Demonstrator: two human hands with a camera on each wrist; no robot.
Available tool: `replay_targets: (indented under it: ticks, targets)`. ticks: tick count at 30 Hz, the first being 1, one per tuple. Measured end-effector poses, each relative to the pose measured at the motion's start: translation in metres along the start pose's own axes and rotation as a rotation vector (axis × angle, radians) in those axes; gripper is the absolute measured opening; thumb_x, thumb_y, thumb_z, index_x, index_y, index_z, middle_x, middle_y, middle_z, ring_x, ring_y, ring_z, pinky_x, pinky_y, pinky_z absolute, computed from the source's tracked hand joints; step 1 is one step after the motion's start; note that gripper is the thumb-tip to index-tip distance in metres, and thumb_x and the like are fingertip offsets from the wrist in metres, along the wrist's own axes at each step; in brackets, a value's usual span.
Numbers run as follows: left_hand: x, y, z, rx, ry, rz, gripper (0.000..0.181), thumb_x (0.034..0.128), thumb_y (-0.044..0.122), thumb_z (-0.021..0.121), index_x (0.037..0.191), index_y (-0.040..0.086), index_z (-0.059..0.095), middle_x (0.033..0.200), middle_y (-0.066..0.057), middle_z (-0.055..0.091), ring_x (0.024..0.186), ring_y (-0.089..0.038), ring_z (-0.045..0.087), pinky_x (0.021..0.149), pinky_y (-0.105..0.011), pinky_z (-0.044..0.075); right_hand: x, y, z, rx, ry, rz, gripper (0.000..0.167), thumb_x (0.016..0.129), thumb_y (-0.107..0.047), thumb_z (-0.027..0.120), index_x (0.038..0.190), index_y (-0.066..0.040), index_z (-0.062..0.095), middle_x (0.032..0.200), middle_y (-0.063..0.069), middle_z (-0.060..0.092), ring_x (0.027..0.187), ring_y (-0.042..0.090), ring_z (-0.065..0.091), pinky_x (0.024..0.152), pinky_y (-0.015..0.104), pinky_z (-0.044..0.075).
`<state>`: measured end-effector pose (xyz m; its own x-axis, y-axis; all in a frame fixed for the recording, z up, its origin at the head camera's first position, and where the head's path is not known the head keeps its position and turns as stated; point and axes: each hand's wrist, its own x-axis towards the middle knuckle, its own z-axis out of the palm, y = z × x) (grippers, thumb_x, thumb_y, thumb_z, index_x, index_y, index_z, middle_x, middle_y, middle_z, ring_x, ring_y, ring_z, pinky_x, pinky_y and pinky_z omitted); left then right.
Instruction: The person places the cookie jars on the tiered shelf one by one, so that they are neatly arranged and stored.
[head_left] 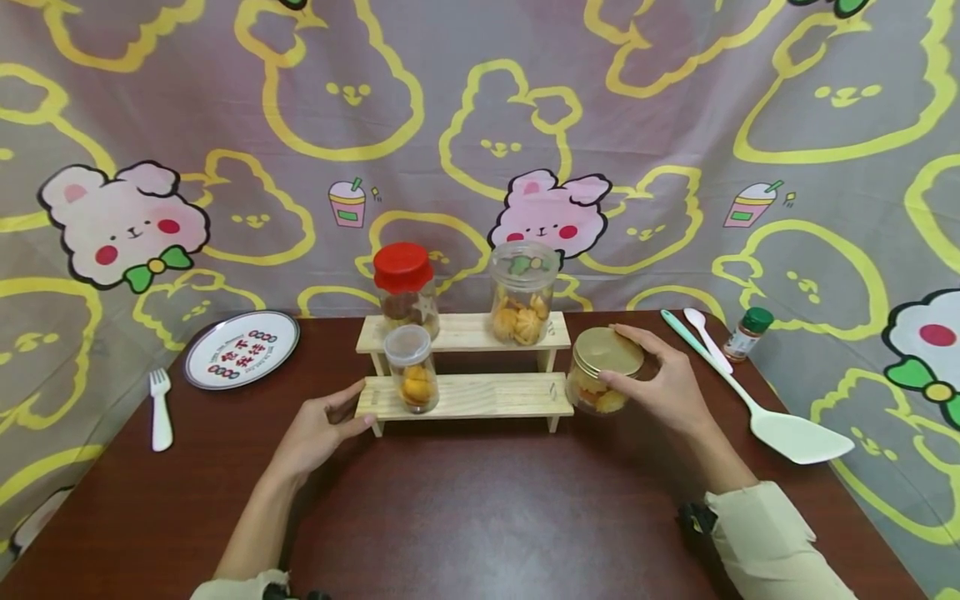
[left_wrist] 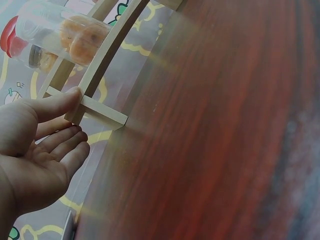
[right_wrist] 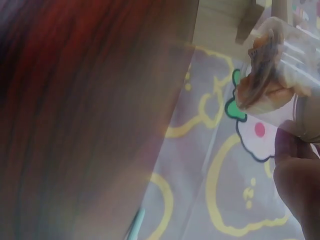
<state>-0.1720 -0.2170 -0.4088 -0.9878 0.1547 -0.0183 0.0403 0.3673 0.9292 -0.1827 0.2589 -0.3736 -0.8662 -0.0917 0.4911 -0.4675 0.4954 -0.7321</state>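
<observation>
A two-step wooden rack [head_left: 487, 396] stands on the table. My left hand [head_left: 318, 429] pinches the left end of its lower step, thumb in front; in the left wrist view the other fingers [left_wrist: 70, 145] of that hand lie beside the wood. My right hand [head_left: 667, 387] grips a clear jar with a gold lid [head_left: 609, 350], just past the rack's right end; food pieces [right_wrist: 270, 80] show inside it. On the lower step sits a small jar with a translucent lid [head_left: 411, 367]. The upper step bears a red-lidded jar [head_left: 405, 287] and a clear-lidded jar of twisted snacks [head_left: 523, 296].
A white plate [head_left: 243, 350] and a fork [head_left: 161, 412] lie at the left. To the right are a white spatula [head_left: 795, 435], a small white spoon [head_left: 708, 337] and a green-capped spice bottle [head_left: 747, 333]. A patterned curtain [head_left: 450, 108] hangs behind the table.
</observation>
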Motion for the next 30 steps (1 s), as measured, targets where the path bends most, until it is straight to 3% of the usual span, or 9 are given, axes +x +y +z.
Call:
replay_targets:
  ticks: [9, 18, 30]
  targets:
    - [0.001, -0.002, -0.001, -0.007, -0.003, -0.002, 0.068, 0.0916, 0.013, 0.077, 0.150, -0.002, 0.045, 0.153, -0.016, 0.044, 0.135, -0.029, 0.046, 0.105, -0.036, 0.043, 0.002, -0.004, 0.015, 0.048, -0.030, -0.021, 0.071, 0.073, -0.002, 0.090, 0.138, -0.005, 0.062, 0.136, 0.011, 0.062, 0.119, 0.013, 0.054, 0.095, 0.013, 0.038]
    - [0.000, 0.001, 0.000, -0.009, -0.003, 0.014, 0.067, 0.0925, 0.013, 0.076, 0.150, -0.003, 0.045, 0.152, -0.018, 0.044, 0.133, -0.031, 0.047, 0.105, -0.038, 0.043, 0.004, -0.013, 0.027, 0.026, -0.069, -0.073, 0.074, 0.071, -0.005, 0.093, 0.138, -0.004, 0.061, 0.134, 0.009, 0.062, 0.118, 0.020, 0.055, 0.095, 0.014, 0.041]
    - [-0.001, 0.001, 0.000, -0.010, -0.007, 0.032, 0.067, 0.0926, 0.012, 0.076, 0.150, -0.003, 0.044, 0.150, -0.021, 0.046, 0.133, -0.031, 0.048, 0.105, -0.037, 0.044, 0.008, -0.019, 0.050, 0.088, -0.099, -0.118, 0.074, 0.069, -0.004, 0.094, 0.136, -0.001, 0.061, 0.131, 0.008, 0.060, 0.118, 0.021, 0.054, 0.093, 0.015, 0.043]
